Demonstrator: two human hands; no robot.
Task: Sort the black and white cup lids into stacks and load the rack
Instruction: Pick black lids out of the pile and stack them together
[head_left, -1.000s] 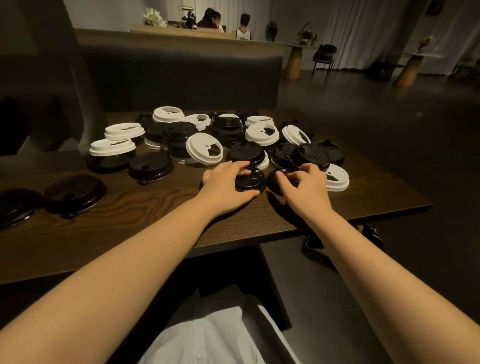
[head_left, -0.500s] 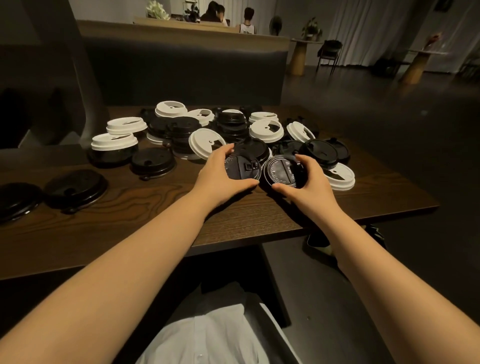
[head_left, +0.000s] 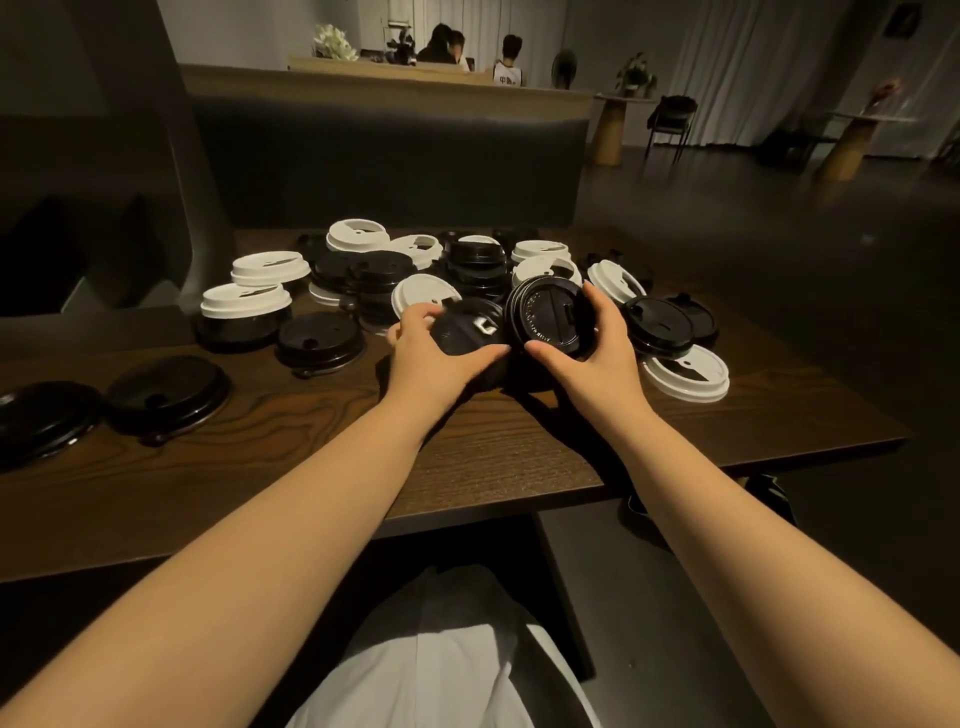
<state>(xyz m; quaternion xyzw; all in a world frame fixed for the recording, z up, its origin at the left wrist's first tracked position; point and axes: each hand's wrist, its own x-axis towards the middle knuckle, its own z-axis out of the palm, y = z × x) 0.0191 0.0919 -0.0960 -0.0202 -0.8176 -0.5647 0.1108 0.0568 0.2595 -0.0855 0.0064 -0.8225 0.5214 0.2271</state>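
Note:
Black and white cup lids lie heaped on the wooden table (head_left: 493, 457). My left hand (head_left: 434, 351) grips a black lid (head_left: 467, 327) tilted toward me, thumb under its near rim. Beside it my right hand (head_left: 592, 348) holds a second black lid (head_left: 548, 314) lifted on edge, thumb below and fingers over its right side. The two lids almost touch. White lids (head_left: 423, 293) and black stacks (head_left: 478, 265) sit right behind my hands. No rack shows.
A white lid (head_left: 685, 371) lies right of my right hand, black lids (head_left: 657, 325) behind it. At the left are a white-topped black stack (head_left: 244, 312), a single black lid (head_left: 319, 338) and two large black lids (head_left: 166, 389). A dark bench back stands behind the table.
Both hands have picked a black lid off the table and raised it. The lids have tipped further upright and come closer together.

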